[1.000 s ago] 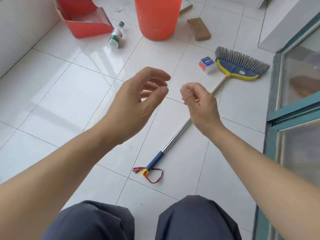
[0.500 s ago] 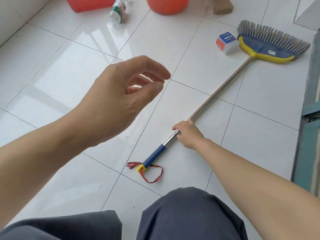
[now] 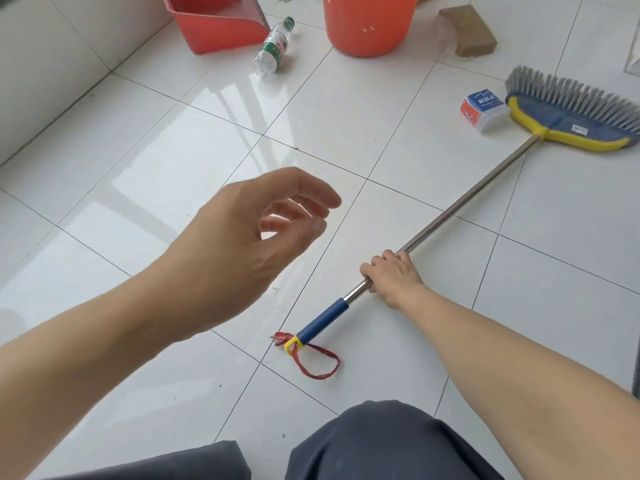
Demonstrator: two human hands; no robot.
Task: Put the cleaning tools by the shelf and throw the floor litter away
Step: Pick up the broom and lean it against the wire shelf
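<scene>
- Tiled floor (image 3: pixel 138 188): we list the litter on it as untouched.
- Broom (image 3: pixel 485 181): lies flat; our right hand (image 3: pixel 393 277), open in the air a second ago, now has its fingers wrapped round the steel handle above the blue grip, so we judge lifting comes next.
- Orange bucket (image 3: pixel 367 26), red dustpan (image 3: pixel 214 32): far side.
- Left hand (image 3: pixel 242 251): fingers loosely curled, empty.
- Brown block (image 3: pixel 467 31), plastic bottle (image 3: pixel 273 46), small carton (image 3: pixel 483 107): loose.

The broom (image 3: pixel 460 206) lying on the floor (image 3: pixel 346 126) is gripped at its handle by the right hand (image 3: pixel 393 275); the left hand (image 3: pixel 242 247) is held loosely curled above.
</scene>
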